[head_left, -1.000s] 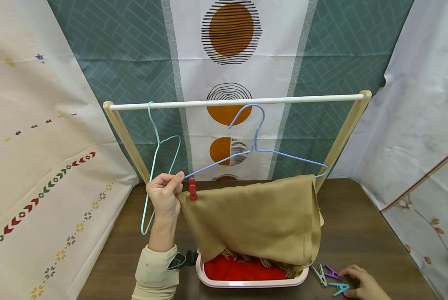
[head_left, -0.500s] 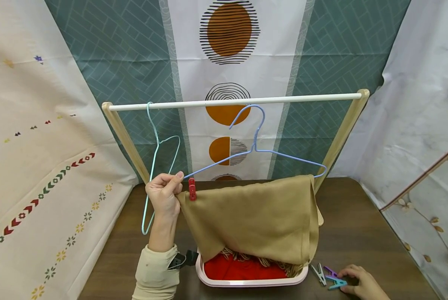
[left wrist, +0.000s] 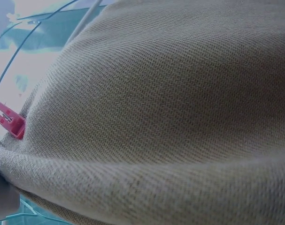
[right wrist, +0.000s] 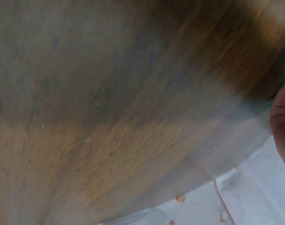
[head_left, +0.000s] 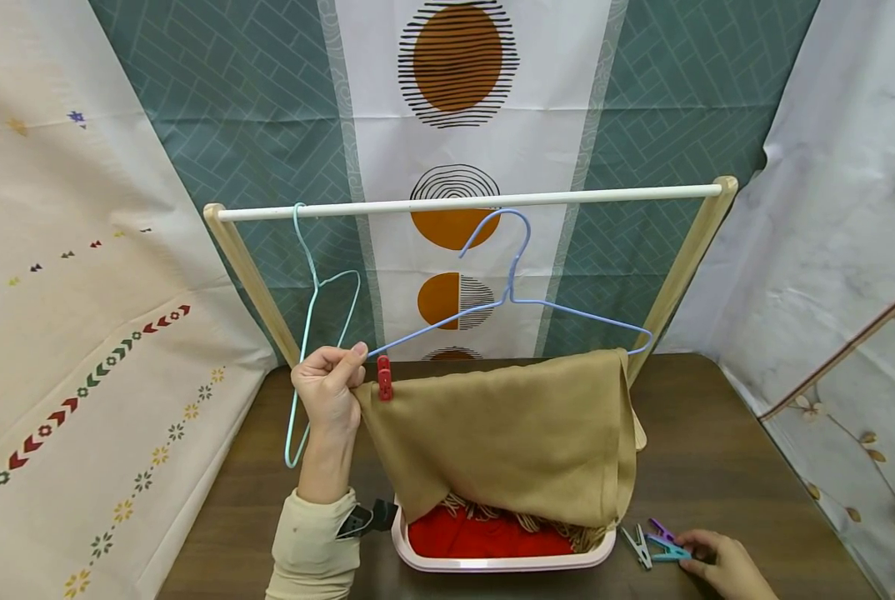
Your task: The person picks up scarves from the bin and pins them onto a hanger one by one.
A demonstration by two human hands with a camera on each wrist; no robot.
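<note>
The tan fringed cloth point(head_left: 507, 442) is matt, its twill weave faintly rough. Glossy plastic for the red clothespin point(head_left: 384, 383); smooth plastic, by its look, for the teal clothespin point(head_left: 667, 549). The blue hanger point(head_left: 511, 285) and mint hanger point(head_left: 316, 287) look smooth and coated. The rack's 2 posts point(head_left: 686, 271) are pale, matt wood. The basin point(head_left: 503, 566) has a shiny plastic rim; the tabletop point(head_left: 695, 433) shows wood grain under a soft sheen.
</note>
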